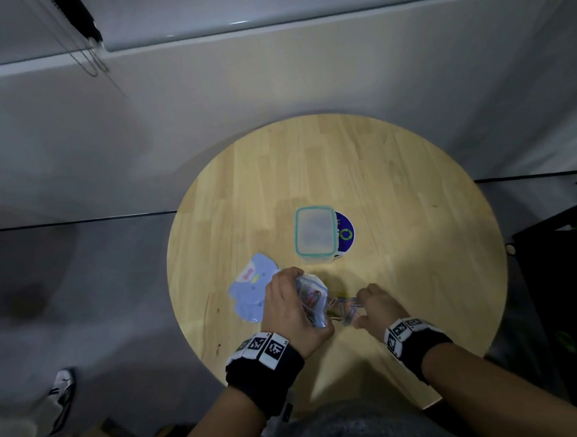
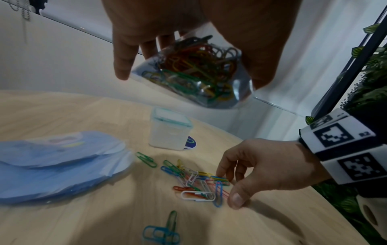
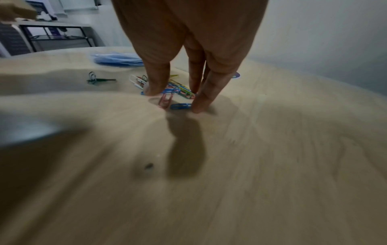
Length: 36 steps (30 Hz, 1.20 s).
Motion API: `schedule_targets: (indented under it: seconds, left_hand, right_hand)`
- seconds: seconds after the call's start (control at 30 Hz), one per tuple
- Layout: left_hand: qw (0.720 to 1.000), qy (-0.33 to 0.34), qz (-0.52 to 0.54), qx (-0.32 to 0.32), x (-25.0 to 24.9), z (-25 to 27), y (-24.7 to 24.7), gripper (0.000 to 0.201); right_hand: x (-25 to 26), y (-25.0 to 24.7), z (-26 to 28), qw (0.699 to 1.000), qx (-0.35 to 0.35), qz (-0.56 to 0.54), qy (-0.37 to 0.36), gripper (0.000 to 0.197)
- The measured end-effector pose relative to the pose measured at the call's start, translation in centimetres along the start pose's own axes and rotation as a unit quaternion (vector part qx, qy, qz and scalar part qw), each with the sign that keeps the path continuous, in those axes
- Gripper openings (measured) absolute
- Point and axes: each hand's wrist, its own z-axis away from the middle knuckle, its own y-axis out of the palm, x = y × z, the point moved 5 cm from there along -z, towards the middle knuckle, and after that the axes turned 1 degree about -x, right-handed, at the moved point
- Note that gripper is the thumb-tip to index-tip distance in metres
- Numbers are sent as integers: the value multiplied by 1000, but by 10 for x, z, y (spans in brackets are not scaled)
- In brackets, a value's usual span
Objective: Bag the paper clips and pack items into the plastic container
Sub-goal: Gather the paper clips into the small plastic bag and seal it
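Head view, from above a round pale wooden desk: a person's left hand holds up a small clear plastic zip bag part-filled with coloured paper clips, its grip closed round the bag, which hangs clear of the desk surface. Just to its right, the right hand reaches down to a loose heap of coloured paper clips lying on the desk near the front edge. In the left wrist view the right thumb and forefinger stand narrowly apart on either side of the heap's near end, tips at the wood; the right wrist view shows the fingertips touching a blue clip, but whether any clip is actually pinched cannot be told. A few stray clips lie apart from the heap, nearer the person. Farther back on the desk stands a small rectangular translucent plastic container with a teal-rimmed lid, lid on, resting partly over a round dark blue sticker with a green ring. Left of the bag lies a stack of light blue cartoon-shaped paper notes. Both wrists wear black bands with square black-and-white markers.
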Motion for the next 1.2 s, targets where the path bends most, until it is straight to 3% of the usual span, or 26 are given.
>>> schedule_targets:
  seconds: [0.27, 0.4, 0.5, 0.6, 0.8, 1.2]
  left_hand:
    - [1000, -16, -1, 7, 10, -4, -1, 81]
    - [1000, -25, -5, 3, 17, -6, -4, 84]
    - [1000, -20, -9, -15, 21, -6, -4, 82]
    - [1000, -24, -6, -15, 21, -6, -1, 81]
    - [1000, -23, -6, 2, 18, -7, 2, 81]
    - [1000, -23, 1, 14, 17, -8, 9, 77]
  right_hand:
    - [1, 6, 1, 997, 7, 73, -16, 22]
    - [2, 6, 4, 999, -8, 44, -5, 26]
    - [7, 6, 7, 999, -35, 20, -20, 40]
    - [15, 8, 10, 998, -21, 51, -41, 46]
    - [24, 3, 12, 992, 1, 125, -34, 34]
    - [32, 7, 15, 985, 27, 171, -25, 40]
